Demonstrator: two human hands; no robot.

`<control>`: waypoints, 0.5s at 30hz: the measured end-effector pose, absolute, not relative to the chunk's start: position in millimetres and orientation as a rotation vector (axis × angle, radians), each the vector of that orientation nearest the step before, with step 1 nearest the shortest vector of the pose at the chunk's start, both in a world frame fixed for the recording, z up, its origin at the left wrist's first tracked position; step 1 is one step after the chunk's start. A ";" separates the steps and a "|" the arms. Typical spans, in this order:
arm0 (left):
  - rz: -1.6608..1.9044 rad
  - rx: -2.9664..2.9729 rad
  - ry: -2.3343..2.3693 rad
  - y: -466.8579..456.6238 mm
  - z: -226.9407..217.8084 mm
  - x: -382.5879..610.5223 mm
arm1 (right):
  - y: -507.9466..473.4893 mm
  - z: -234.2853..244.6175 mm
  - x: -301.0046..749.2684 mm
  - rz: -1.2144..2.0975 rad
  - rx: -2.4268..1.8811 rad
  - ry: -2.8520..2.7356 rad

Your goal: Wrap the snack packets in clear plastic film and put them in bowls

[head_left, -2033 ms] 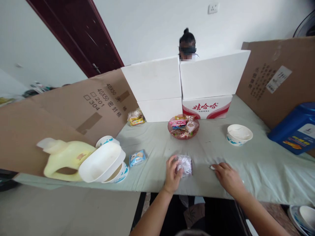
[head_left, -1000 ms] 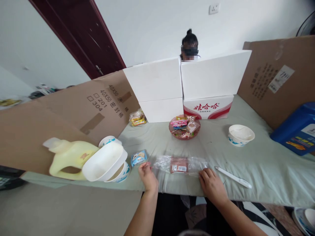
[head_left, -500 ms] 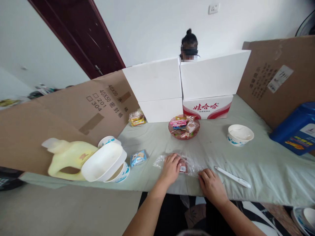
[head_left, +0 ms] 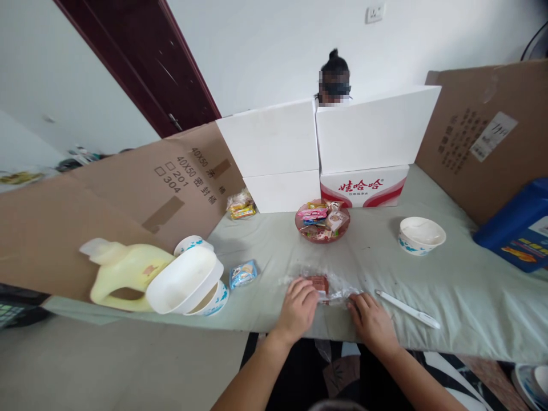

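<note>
A small brown packet [head_left: 321, 283] lies inside a crinkled clear plastic bag [head_left: 339, 287] at the table's front edge. The fingers of my left hand [head_left: 298, 308] are curled on the left side of the bag, against the packet's edge, and hide part of both. At the bag's right end, my right hand [head_left: 374, 321] has its fingers bent and closed on the plastic. Just right of that hand lies a long, slim white tool [head_left: 409, 309]. A blue snack packet [head_left: 243, 274] rests to the left of my left hand.
Behind the bag stands a pink bowl of wrapped snacks [head_left: 303, 229]. White boxes [head_left: 274, 142] form a wall, a person's head [head_left: 335, 77] above it. To the left are a yellow jug [head_left: 128, 271] and white tubs [head_left: 182, 282]; to the right, a paper bowl [head_left: 422, 237] and blue jug [head_left: 514, 228].
My left hand has shifted back toward me and off the packet's top, so more of the brown packet shows. The packet has turned slightly. My right hand stays at the bag's right end.
</note>
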State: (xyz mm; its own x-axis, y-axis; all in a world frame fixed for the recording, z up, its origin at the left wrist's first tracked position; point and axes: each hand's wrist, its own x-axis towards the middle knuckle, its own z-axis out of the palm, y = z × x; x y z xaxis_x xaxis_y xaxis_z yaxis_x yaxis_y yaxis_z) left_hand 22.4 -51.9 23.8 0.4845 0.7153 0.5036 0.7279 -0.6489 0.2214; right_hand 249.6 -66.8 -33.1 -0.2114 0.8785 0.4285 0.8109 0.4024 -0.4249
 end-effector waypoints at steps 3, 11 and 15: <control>-0.791 -2.834 -1.140 -77.8 24.7 24.8 | -67.9 -19.5 248.0 0.095 -1.389 -1.959; -0.603 -2.814 -1.260 -109.1 1.0 29.2 | -66.8 14.9 219.3 0.338 -1.072 -2.388; -0.310 -2.410 -1.896 -101.4 2.2 12.8 | -58.8 2.8 217.6 0.411 -1.522 -2.466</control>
